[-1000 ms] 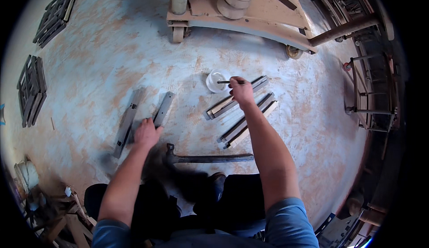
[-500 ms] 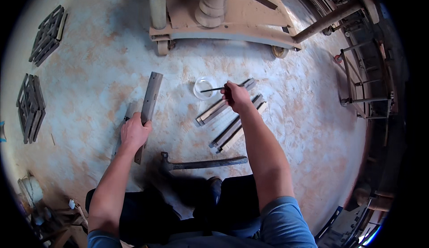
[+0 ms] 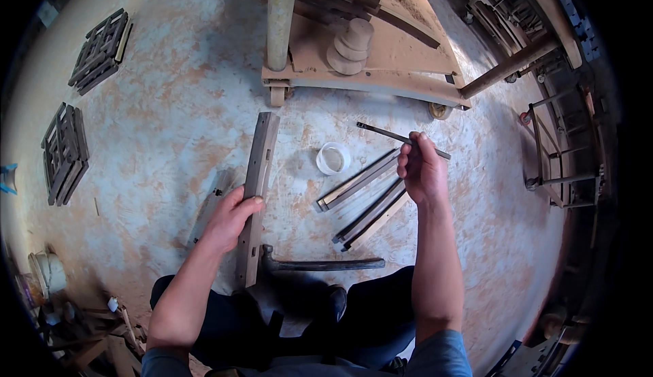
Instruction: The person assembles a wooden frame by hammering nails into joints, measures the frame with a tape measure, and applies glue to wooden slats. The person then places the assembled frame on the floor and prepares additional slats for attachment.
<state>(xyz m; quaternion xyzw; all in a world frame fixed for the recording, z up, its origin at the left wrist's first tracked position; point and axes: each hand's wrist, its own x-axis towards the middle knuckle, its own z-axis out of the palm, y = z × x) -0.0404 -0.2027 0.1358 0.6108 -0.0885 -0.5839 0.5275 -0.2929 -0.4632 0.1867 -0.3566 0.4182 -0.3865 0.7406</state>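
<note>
My left hand is wrapped around a long wooden bar with slots cut along it, held tilted above the floor. Pinched in my right hand is a thin dark stick, its far tip pointing left, past a small round plastic tub on the floor. Whether that tip carries bristles is too small to tell. Between my hands, on the right, lie narrow wooden strips and another bundle of strips. A hammer rests in front of my knees.
A wheeled wooden cart with turned wood and boards stands ahead. Stacked wooden frames and more frames lie at the far left. To the right is a metal rack on wheels. Wood scraps lie at lower left.
My right hand has lifted the stick up and right, away from the tub. My left hand still grips the bar, which now shows its slotted side more. The view has shifted.
</note>
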